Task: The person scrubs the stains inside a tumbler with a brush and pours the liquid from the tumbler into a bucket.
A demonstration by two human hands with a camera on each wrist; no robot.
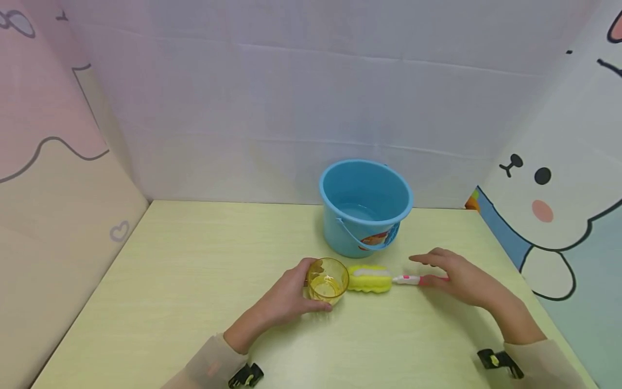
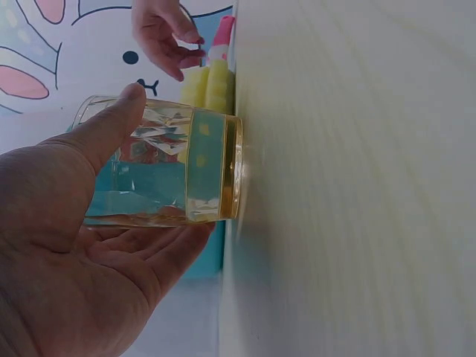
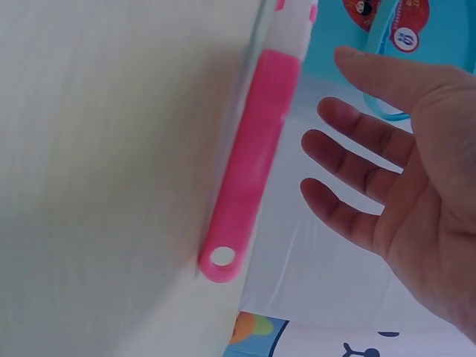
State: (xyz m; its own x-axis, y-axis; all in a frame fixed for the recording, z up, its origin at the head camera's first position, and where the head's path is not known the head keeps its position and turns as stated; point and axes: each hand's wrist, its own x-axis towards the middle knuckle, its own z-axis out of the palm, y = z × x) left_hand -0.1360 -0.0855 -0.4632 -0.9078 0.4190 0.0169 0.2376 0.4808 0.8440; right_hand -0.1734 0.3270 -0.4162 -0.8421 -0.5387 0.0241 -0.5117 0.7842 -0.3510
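Observation:
My left hand holds an amber-tinted clear glass cup, with the thumb on one side and the fingers round the other. In the left wrist view the base of the cup is right at the tabletop. Just right of it lies a cleaning brush with a yellow sponge head, a white neck and a pink handle. Above the handle hovers my right hand, fingers spread and loosely bent. The right wrist view shows a gap between those fingers and the pink brush handle, which has a hanging hole.
A blue bucket with a lowered handle and a printed label stands behind the brush, near the back wall. Cartoon-printed sheets flank the pale wooden table at left and right.

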